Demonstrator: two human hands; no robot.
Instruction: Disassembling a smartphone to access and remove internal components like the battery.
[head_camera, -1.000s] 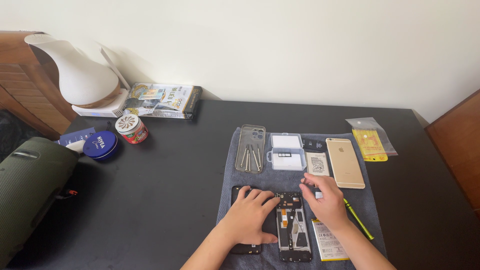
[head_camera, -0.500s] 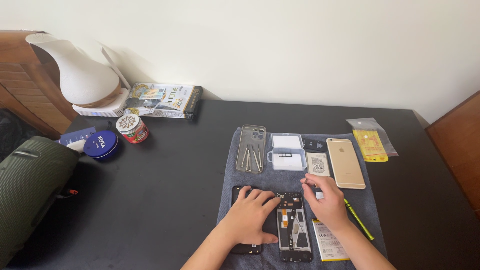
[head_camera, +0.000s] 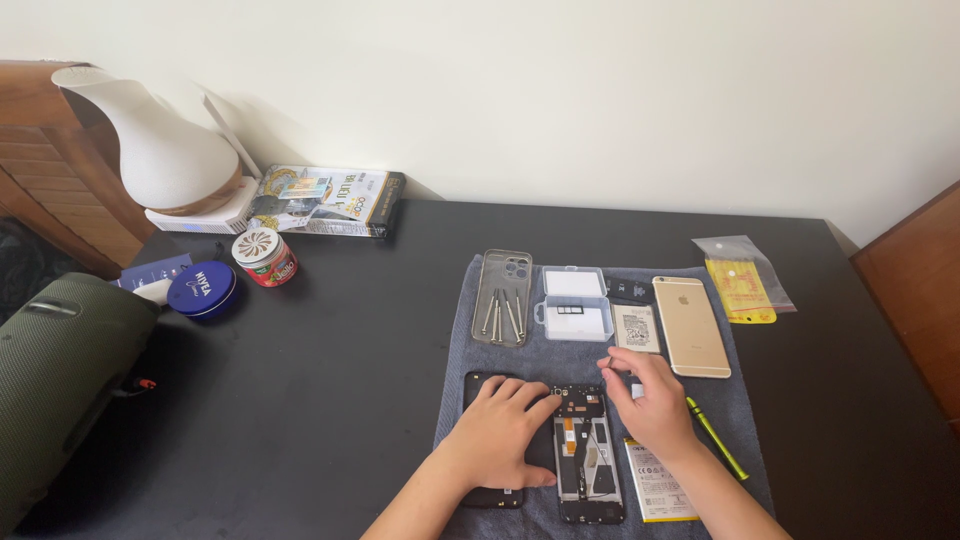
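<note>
Since the earlier frames almost nothing has shifted: both hands keep their places on the grey cloth (head_camera: 455, 375), and only the right hand's fingers look slightly more drawn together. The left hand (head_camera: 500, 430) lies flat, fingers spread loosely, on a dark phone back cover (head_camera: 478, 385), its fingertips just reaching the opened phone (head_camera: 588, 455) beside it. The right hand (head_camera: 655, 405) hovers at the upper right corner of that opened phone, thumb and forefinger pinched narrow (whether they grip some tiny part, I cannot tell). The opened phone rests face down at the near edge of the cloth, its inner boards showing. A flat battery (head_camera: 660, 485) lies just to its right, and a yellow-green tool (head_camera: 718, 440) beside the wrist. Farther back sit a clear case with screwdrivers (head_camera: 502, 310), a small plastic box (head_camera: 574, 305) and a gold phone (head_camera: 690, 325).
</note>
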